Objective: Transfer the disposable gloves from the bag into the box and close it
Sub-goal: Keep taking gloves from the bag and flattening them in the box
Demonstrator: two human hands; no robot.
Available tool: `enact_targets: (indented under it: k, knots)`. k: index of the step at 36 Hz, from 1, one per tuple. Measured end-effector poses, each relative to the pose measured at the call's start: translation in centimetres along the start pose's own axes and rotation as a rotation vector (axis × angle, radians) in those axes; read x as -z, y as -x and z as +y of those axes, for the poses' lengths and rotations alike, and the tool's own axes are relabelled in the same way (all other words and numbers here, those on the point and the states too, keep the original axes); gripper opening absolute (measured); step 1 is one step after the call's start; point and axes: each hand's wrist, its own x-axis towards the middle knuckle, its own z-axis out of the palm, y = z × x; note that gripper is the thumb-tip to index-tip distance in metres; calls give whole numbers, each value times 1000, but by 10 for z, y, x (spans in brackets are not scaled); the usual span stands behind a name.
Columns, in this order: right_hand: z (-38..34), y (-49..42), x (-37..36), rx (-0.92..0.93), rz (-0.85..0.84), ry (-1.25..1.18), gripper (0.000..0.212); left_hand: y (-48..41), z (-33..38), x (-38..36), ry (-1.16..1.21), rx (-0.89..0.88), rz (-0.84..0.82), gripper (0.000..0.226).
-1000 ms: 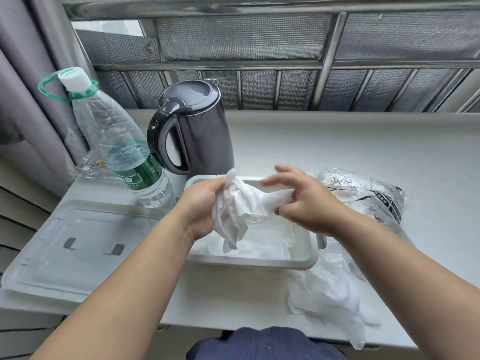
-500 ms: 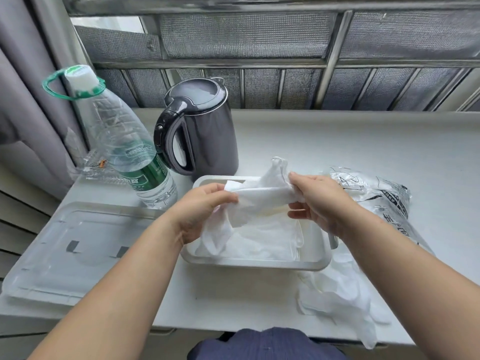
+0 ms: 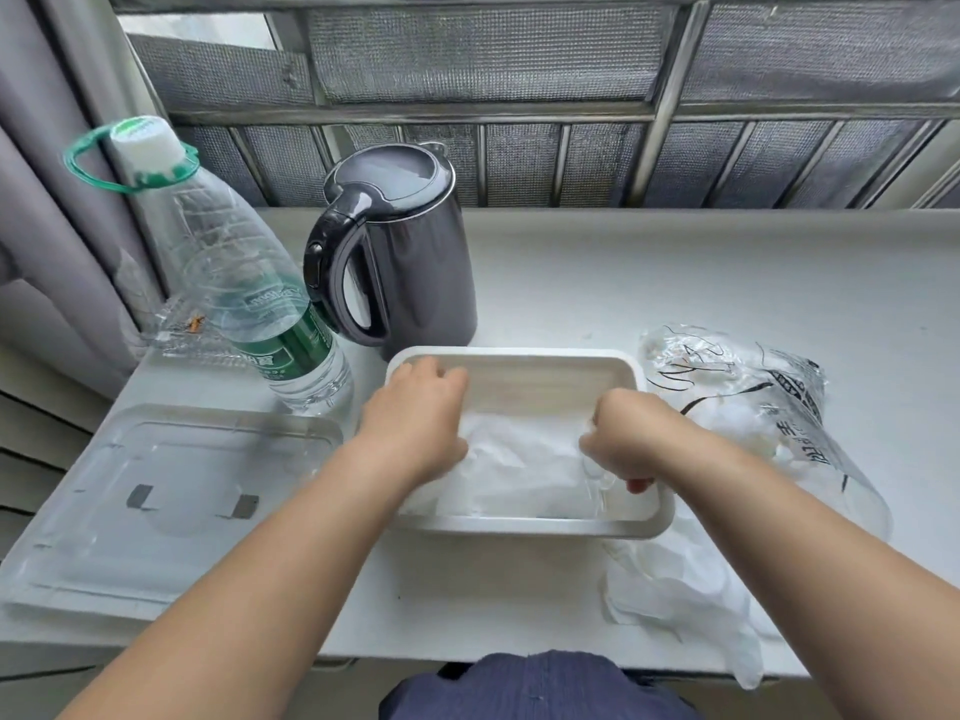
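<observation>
box (image 3: 519, 363): long axis left-right
gloves (image 3: 524, 470): lengthwise inside; earlier held above
left hand (image 3: 415, 423): on gloves, grip unclear
right hand (image 3: 626, 439): pinching gloves

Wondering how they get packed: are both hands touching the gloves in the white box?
Touching. The head view shows the left hand and right hand down inside the box, both gripping the gloves.
</observation>
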Motion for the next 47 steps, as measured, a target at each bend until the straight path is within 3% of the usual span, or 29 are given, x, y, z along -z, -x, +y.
enact_targets:
  k: [2, 4, 7, 12, 15, 19, 23, 27, 29, 33, 37, 41, 45, 47]
  knots:
    - [-2, 1, 1, 22, 47, 59, 16, 1, 6, -5, -7, -62, 27, 47]
    - [-2, -1, 0, 80, 158, 64, 24, -1, 11, -8, 47, -130, 1, 41]
    - [-4, -3, -6, 184, 231, -57, 37, -9, 17, -21, 110, -200, -196, 35]
    - [-10, -17, -24, 321, -15, -17, 41, -21, 16, -40, 30, -220, -551, 45]
    - [-5, -30, -34, 252, -189, 96, 42, -23, 20, -38, -93, -221, -600, 40]
    - [-6, -38, -41, 241, -334, 413, 23, -17, 26, -27, -343, -176, -609, 22]
    - [-14, -28, -37, 227, -348, 516, 30, -15, 25, -25, -450, -150, -644, 16]
    - [-8, -20, -24, 229, -180, 232, 40, -12, 20, -20, -244, -103, -677, 30]
    - [-2, -11, -14, 283, -25, 26, 42, -10, 11, -19, -83, -71, -621, 33]
    - [28, 13, -3, 363, 322, -367, 27, -1, 8, -15, 198, -72, -295, 29]
    - [66, 29, -17, 398, 554, -552, 17, 14, 33, -17, 436, -147, 7, 27]
    - [90, 42, -46, 410, 555, -580, 28, 36, 76, -29, 473, -308, 313, 27]
    - [115, 42, -71, 369, 407, -472, 3, 49, 106, -50, 371, -477, 397, 23]
    - [127, 40, -76, 336, 234, -340, 30, 50, 111, -59, 394, -486, 371, 22]
